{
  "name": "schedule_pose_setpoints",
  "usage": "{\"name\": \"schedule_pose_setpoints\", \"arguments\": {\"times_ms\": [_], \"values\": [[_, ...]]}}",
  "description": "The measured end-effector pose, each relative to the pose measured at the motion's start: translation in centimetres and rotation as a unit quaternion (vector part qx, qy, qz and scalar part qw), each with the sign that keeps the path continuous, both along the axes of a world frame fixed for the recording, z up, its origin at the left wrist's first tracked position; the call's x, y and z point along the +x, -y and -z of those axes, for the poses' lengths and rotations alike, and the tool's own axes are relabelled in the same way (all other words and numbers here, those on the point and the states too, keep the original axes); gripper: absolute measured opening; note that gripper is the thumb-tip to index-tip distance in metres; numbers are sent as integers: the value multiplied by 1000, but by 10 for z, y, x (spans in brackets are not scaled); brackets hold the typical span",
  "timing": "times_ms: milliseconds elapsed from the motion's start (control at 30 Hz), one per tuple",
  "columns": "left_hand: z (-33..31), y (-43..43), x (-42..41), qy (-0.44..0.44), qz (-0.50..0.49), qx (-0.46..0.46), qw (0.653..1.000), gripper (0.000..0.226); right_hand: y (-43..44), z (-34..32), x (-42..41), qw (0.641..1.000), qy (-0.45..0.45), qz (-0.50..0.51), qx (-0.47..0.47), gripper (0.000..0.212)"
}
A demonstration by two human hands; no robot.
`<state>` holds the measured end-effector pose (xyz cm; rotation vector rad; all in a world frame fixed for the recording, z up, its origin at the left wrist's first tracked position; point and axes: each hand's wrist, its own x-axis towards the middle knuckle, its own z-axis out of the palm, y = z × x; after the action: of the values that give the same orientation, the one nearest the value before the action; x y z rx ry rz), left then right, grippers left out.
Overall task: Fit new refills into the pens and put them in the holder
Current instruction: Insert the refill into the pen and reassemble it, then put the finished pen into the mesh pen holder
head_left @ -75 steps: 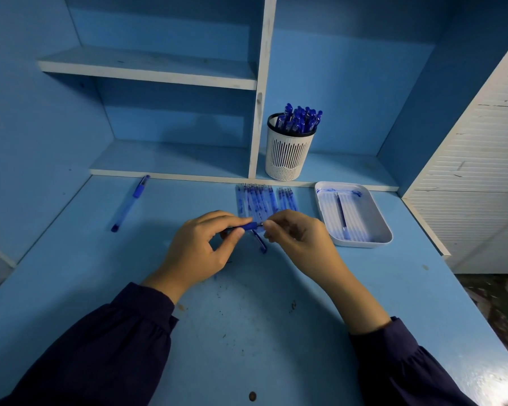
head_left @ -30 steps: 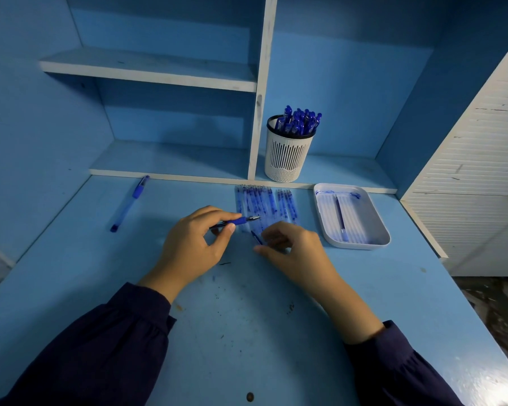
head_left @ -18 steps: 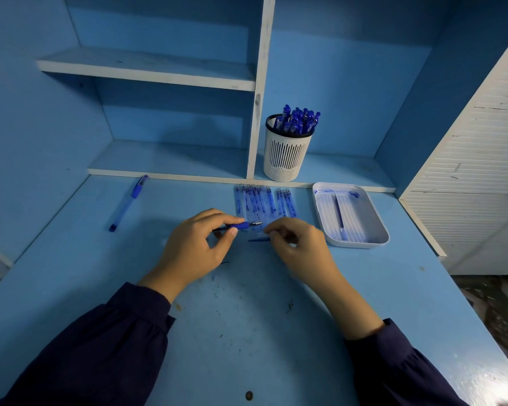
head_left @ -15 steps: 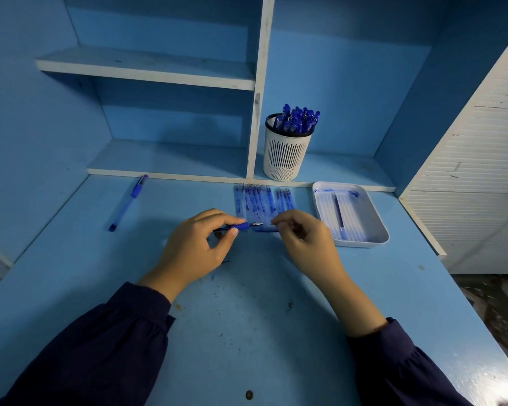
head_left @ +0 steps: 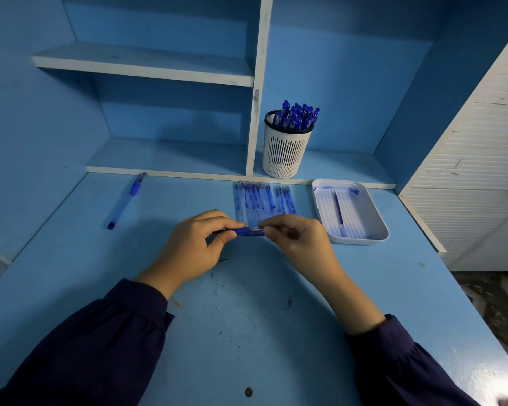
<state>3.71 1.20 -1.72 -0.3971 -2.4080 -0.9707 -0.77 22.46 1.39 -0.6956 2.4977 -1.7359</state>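
My left hand [head_left: 192,249] grips a blue pen [head_left: 245,231] held level over the desk, tip pointing right. My right hand [head_left: 298,241] pinches at the pen's tip end; a thin blue piece shows just under the pen there, mostly hidden by the fingers. Just behind the hands lies a row of several blue refills [head_left: 261,202]. The white slotted pen holder [head_left: 285,150] stands on the low shelf behind, filled with several blue pens.
A white tray [head_left: 376,224] with used refills sits at the right. One more blue pen [head_left: 126,199] lies at the left of the desk. A shelf divider [head_left: 257,112] rises beside the holder; a white slatted panel [head_left: 481,171] borders the right.
My right hand dropped to the desk, picked up a thin blue piece lying there, and brought it up to the tip of the pen. The left hand kept the pen nearly still.
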Motion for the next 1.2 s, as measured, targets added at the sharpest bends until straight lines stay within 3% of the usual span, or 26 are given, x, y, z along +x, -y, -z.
{"name": "schedule_pose_setpoints", "arguments": {"times_ms": [367, 567, 667, 800, 900, 1100, 1200], "values": [[-1, -3, -2, -6, -20, 2, 1000, 19, 5, -3, 3, 1000, 17, 5, -14, 10], [-10, -6, -5, -60, -35, -18, 997, 23, 8, -9, 6, 995, -88, 20, -33, 16], [-15, -4, -8, -82, -48, -15, 995, 37, -2, -19, 3, 985, -145, 51, -81, 21], [-12, 11, -24, 17, -121, -50, 991, 55, -26, -49, -10, 964, -212, 104, -122, 31], [-7, 18, -40, 102, -158, -103, 977, 68, -41, -84, -22, 938, -274, 150, -151, 26], [-5, 21, -64, 133, -180, -136, 965, 68, -34, -150, -66, 858, -412, 235, -197, 14], [-3, 20, -65, 177, -187, -134, 957, 70, -19, -163, -101, 849, -437, 253, -155, 15]]}}
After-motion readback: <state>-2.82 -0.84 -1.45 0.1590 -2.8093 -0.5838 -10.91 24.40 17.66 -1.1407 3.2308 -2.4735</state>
